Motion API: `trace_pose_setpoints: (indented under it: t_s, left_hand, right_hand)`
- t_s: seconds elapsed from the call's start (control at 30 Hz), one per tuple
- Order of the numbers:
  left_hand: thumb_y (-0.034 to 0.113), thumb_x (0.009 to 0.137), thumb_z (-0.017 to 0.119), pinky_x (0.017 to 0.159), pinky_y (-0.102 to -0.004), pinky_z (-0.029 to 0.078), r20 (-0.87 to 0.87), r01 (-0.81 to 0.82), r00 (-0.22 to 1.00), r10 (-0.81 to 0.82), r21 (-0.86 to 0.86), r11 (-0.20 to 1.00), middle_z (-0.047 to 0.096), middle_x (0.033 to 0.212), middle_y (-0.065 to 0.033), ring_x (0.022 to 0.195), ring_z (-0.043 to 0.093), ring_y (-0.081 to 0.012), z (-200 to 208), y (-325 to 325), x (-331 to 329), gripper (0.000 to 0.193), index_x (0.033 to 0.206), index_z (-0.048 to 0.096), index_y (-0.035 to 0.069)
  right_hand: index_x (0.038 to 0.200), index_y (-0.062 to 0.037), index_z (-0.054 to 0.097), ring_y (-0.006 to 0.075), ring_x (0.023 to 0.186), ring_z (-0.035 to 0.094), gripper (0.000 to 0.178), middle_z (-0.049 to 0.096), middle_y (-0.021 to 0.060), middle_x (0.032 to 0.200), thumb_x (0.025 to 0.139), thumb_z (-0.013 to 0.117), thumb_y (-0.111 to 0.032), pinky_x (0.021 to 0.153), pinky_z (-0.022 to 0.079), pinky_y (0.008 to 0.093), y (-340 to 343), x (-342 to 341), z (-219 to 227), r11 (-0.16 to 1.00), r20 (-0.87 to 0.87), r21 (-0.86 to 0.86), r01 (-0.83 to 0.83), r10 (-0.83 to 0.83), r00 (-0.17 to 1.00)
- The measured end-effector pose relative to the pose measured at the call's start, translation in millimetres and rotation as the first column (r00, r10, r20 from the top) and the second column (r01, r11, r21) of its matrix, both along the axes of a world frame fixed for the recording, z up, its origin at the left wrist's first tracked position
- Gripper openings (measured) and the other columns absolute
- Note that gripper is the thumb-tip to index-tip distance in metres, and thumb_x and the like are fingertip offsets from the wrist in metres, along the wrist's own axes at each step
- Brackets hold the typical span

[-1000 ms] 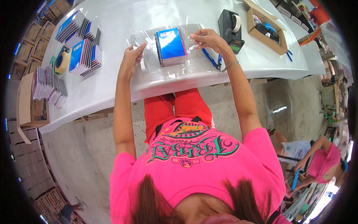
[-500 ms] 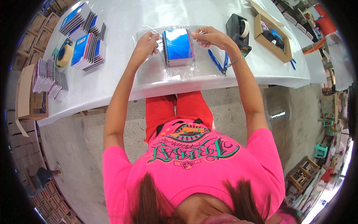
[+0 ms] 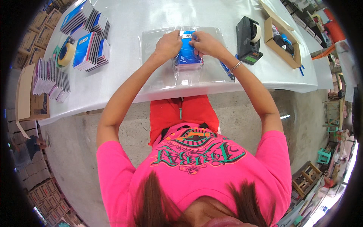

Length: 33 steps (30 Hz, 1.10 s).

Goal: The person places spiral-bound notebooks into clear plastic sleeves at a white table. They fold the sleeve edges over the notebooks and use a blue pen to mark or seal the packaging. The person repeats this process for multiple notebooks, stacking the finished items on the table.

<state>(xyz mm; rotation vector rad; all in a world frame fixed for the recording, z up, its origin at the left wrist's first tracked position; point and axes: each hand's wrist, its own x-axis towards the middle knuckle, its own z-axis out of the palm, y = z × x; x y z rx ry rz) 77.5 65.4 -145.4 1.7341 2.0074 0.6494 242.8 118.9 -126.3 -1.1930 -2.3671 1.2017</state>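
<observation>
A small stack of blue-covered spiral notebooks [image 3: 188,56] lies on a clear plastic sheet [image 3: 151,72] in front of me. My left hand [image 3: 169,44] is closed at the stack's far left side. Over its far right side, my right hand [image 3: 207,44] has its fingers curled against the cover. A white label [image 3: 186,35] shows on the cover between my hands. My fingers hide both upper sides of the stack, so how firmly they grip it is unclear. Blue-handled nippers [image 3: 228,71] lie partly behind my right wrist.
Several notebook stacks [image 3: 87,51] and a tape roll [image 3: 66,54] stand at the left, with purple notebooks [image 3: 51,79] near an open carton [image 3: 36,102]. At the right are a black tape dispenser [image 3: 247,39] and a cardboard box [image 3: 281,41] of small items.
Both hands have moved inward from beside the stack onto its far end. A white label now shows on the top cover. My right forearm now partly covers the nippers.
</observation>
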Motion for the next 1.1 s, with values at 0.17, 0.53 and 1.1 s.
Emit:
trace_pose_setpoints:
  t_s: [0.17,0.53,1.1]
  left_hand:
    - [0.022,0.092,0.044,0.082,-0.0518,0.046,-0.104,0.034,0.994,-0.029,0.043,0.998,0.063,0.098,-0.0272,0.094,0.06,-0.0452,-5,3,4,0.028,0.099,0.059,-0.001]
    - [0.029,0.081,0.057,0.109,-0.0436,0.035,-0.003,0.455,0.89,-0.455,0.009,0.89,0.047,0.137,-0.0051,0.129,0.043,-0.0268,10,-7,-57,0.034,0.11,0.068,0.016]
    - [0.072,0.07,0.067,0.11,-0.0691,-0.003,-0.213,0.431,0.894,-0.395,0.161,0.888,0.037,0.151,-0.0021,0.147,0.014,-0.0284,-24,-14,-36,0.087,0.14,0.047,0.025]
  right_hand:
    - [0.086,0.007,0.057,0.0371,0.069,0.065,0.021,0.065,0.0243,0.075,0.082,0.061,-0.013,0.065,0.051,0.0453,0,-7,-12,0.95,0.106,0.304,-0.072,0.041,0.994]
    - [0.095,0.0075,0.054,0.0255,0.051,0.062,0.018,0.062,0.0189,0.07,0.09,0.055,-0.01,0.046,0.048,0.0364,-6,-1,-5,0.996,0.009,0.09,0.008,-0.009,1.0]
    - [0.101,0.0056,0.06,0.0347,0.075,0.065,0.027,0.065,0.0229,0.083,0.092,0.052,-0.019,0.073,0.049,0.0432,-10,0,-5,0.992,-0.05,0.046,0.121,-0.118,0.992]
